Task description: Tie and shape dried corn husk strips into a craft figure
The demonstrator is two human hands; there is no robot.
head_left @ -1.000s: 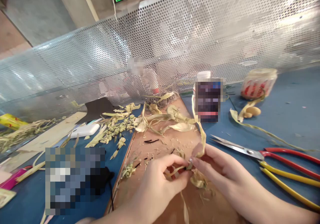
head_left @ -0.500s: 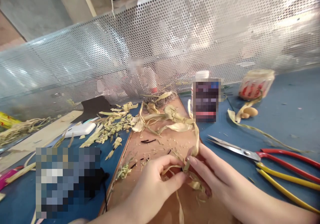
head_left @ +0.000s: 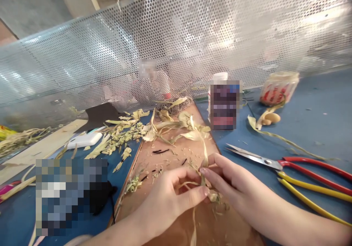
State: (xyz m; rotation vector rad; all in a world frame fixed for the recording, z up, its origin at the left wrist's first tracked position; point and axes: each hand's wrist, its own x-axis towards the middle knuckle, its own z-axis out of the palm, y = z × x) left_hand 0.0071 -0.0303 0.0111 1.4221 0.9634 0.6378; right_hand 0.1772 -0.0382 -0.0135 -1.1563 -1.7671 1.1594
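Note:
A pale dried husk strip [head_left: 205,149] rises out of my right hand [head_left: 233,176], pinched between thumb and index finger. My left hand [head_left: 173,198] closes on the lower part of the same husk piece, its thumb and fingertips meeting close to the right hand. Between the hands the piece looks folded or bunched, and the fingers partly hide it. Thin ends hang below it over the brown board [head_left: 165,235]. Several more dried husks [head_left: 189,130] lie on the board just beyond my hands, with small scraps around them.
Scissors [head_left: 265,161] with red and yellow handles lie open at the right. Behind them are a jar [head_left: 279,88], a white-capped bottle [head_left: 218,76] and small tan pieces [head_left: 271,118]. Curled husk scraps [head_left: 129,130] and a white device [head_left: 84,140] lie left. A perforated metal screen [head_left: 110,62] stands behind.
My right thumb and fingers have shifted on the strip, and its upper end now stands straighter, leaning left. The left thumb has moved slightly along the piece. The whole view has shifted a little.

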